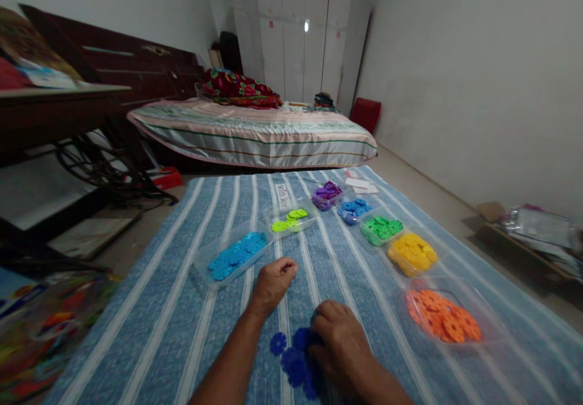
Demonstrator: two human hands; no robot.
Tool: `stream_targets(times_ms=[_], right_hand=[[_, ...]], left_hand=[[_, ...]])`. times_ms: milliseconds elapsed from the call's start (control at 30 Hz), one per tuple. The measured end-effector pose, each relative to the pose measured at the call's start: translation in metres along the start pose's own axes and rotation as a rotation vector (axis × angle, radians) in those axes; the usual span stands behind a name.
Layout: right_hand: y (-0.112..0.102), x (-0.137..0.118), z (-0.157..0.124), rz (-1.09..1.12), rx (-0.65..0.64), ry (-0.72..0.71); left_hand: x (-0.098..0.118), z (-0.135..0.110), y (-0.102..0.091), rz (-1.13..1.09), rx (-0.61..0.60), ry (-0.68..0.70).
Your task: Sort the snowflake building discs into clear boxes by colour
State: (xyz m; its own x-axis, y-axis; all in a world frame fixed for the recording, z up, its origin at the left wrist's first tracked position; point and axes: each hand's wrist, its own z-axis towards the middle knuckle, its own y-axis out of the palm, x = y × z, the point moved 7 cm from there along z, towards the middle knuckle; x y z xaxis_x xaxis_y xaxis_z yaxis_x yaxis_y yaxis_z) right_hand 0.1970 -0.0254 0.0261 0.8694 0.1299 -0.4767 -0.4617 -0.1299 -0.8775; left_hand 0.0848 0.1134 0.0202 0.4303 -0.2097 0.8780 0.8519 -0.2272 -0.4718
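My left hand (272, 282) rests on the blue striped cloth (173, 308) with its fingers curled into a loose fist; nothing shows in it. My right hand (339, 339) lies lower, fingers bent down onto a cluster of dark blue flower-shaped discs (291, 356), touching them. Just beyond my left hand stands a clear tray of light blue discs (237, 254).
Clear trays line the cloth: lime discs (289, 220), purple (326, 193), blue (354, 208), green (381, 229), yellow (412, 252), orange (443, 319). A bed (255, 132) stands behind. A dark table (54, 107) is on the left, boxes at the right wall.
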Motion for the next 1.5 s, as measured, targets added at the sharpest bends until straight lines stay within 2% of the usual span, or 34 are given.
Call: stream_targets(times_ms=[333, 567, 733, 933, 1100, 1500], right_hand=[[-0.006, 0.001, -0.005, 0.092, 0.105, -0.025], [-0.008, -0.001, -0.011, 0.155, 0.024, -0.025], [-0.007, -0.005, -0.013, 0.098, -0.037, -0.052], [-0.011, -0.003, -0.015, 0.073, 0.014, -0.002], [-0.015, -0.004, -0.019, 0.047, 0.003, -0.005], [-0.011, 0.002, -0.019, 0.152, 0.056, -0.032]], left_hand=[[-0.001, 0.000, 0.000, -0.031, 0.004, 0.000], [-0.002, 0.001, 0.001, -0.049, -0.009, -0.030], [0.001, 0.000, 0.000, -0.053, 0.001, -0.029], [0.004, -0.001, 0.000, -0.045, -0.001, -0.026], [0.005, -0.001, -0.001, -0.046, 0.004, -0.018], [0.002, 0.001, 0.000, -0.031, 0.015, -0.013]])
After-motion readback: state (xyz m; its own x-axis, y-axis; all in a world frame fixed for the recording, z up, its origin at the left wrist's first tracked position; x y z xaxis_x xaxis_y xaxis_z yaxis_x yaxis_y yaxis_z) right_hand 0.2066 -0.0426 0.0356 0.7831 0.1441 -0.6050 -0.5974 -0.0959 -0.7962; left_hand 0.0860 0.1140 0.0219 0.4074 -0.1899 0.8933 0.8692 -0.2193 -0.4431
